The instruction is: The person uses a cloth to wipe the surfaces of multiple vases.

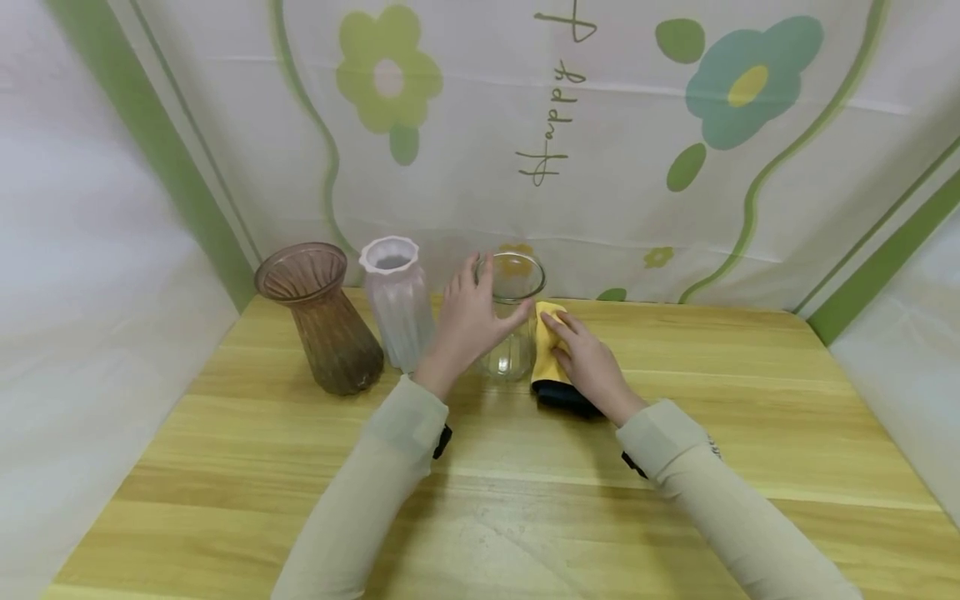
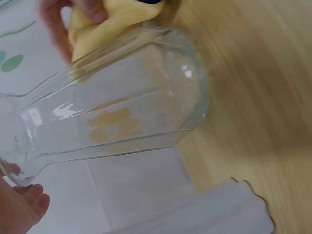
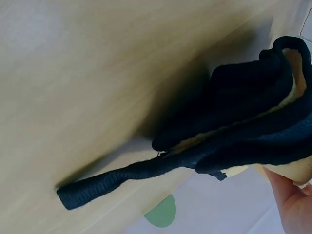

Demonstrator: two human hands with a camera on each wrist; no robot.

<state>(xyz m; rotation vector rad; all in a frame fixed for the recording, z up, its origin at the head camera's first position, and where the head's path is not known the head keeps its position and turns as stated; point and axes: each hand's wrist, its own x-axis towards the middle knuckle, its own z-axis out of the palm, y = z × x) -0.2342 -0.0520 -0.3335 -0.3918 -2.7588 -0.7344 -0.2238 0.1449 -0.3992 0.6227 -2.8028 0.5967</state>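
A clear glass vase [image 1: 507, 354] [image 2: 112, 107] stands upright near the table's back edge. At its rim is my left hand [image 1: 472, 321] [image 2: 17, 207], thumb and fingers spread around the left side of the neck; whether they touch the glass I cannot tell. My right hand [image 1: 596, 371] [image 3: 297, 202] pinches a yellow cloth [image 1: 547, 346] [image 2: 109, 24] with a dark part [image 1: 562, 398] [image 3: 243, 117], held close against the vase's right side. In the right wrist view the dark part hangs in folds, with one narrow strip reaching out.
Left of the glass vase stand a pinkish-white vase [image 1: 397, 312] [image 2: 229, 209] and, farther left, a brown ribbed vase [image 1: 330, 333]. Behind the wooden table [image 1: 495, 517] hangs a white curtain [image 1: 480, 108] printed with flowers and green lines.
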